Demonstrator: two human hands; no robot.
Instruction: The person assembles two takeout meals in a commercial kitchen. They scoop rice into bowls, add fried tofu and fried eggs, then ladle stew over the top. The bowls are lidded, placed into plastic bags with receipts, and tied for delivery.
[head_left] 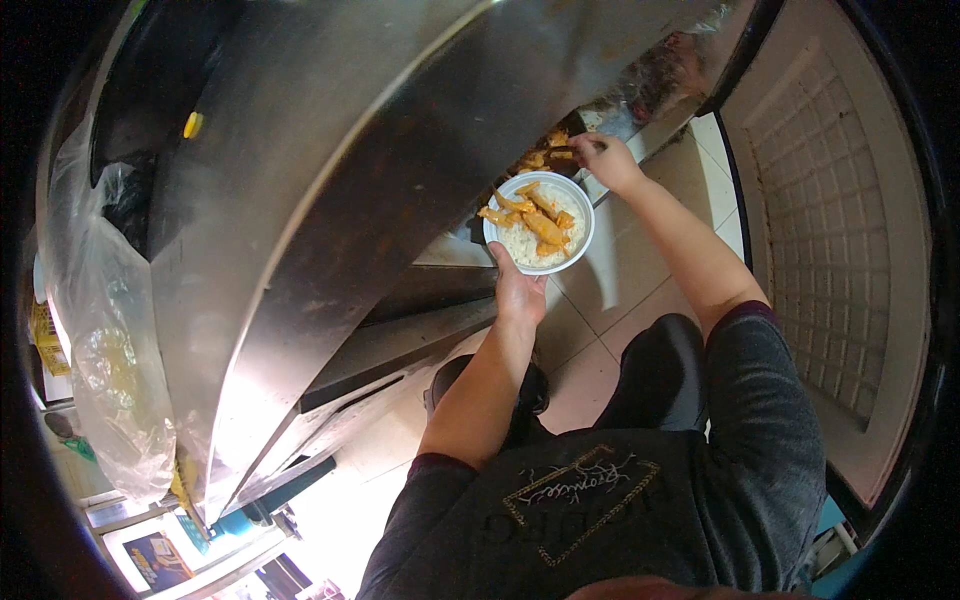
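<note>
My left hand [519,292] supports a round white bowl [588,208] from below, with the thumb at its near rim. White rice [522,245] fills the bowl, and several orange-yellow pieces of saucy food [541,222] lie on top of it. Just beyond the bowl, my right hand [607,163] reaches in under the steel edge, its fingers closed. Something dark shows at those fingers, too small to make out. Beside the fingertips are more orange food pieces [535,158] in a dark container, partly hidden by the bowl and the overhanging steel.
A broad steel surface [330,110] with a curved edge overhangs on the left. At the right stands an open door with a pale, grid-patterned inner panel [820,220]. Clear plastic film [675,75] lies past my right hand. A plastic bag [115,340] hangs far left, above tiled floor [575,340].
</note>
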